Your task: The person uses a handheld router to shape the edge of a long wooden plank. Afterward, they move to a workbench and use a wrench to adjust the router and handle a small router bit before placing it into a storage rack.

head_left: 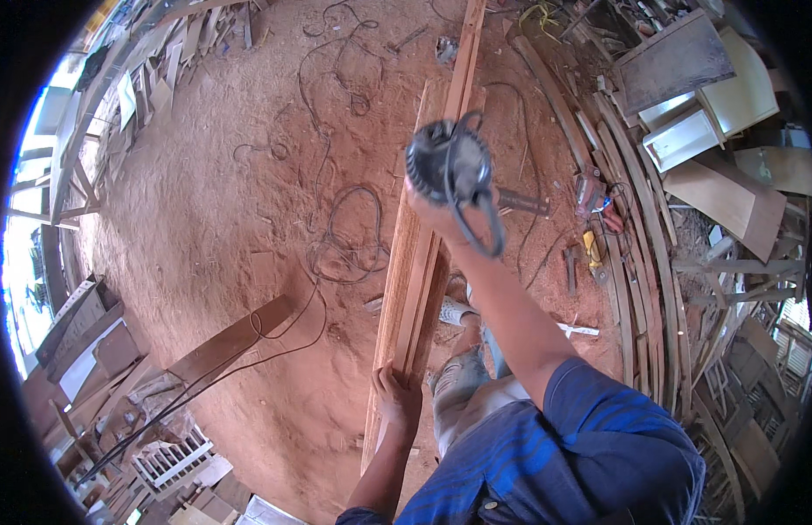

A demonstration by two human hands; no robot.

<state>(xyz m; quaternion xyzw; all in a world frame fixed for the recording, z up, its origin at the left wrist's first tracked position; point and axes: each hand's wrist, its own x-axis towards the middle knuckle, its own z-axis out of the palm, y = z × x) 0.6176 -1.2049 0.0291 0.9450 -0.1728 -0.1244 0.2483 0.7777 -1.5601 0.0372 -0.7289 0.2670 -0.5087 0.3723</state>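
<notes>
My right hand point(434, 213) is raised over a long wooden beam point(395, 297), closed round a black power tool point(454, 164) with a round, ribbed body. Its cable point(488, 229) loops down beside my wrist. The tool's underside is hidden, so I cannot tell whether it touches the wood. Nearer to me, my left hand point(397, 395) grips the beam, fingers curled over its top. A narrower reddish strip of wood point(466, 61) runs along the beam and reaches past its far end.
Cables point(353, 219) lie looped on the sandy floor. A loose board point(231, 337) is at left. Right of my legs are a red power tool point(590, 192), a yellow tool point(592, 249) and a hammer point(570, 267), beside long stacked planks point(638, 289). Wood scraps and panels point(677, 61) line both sides.
</notes>
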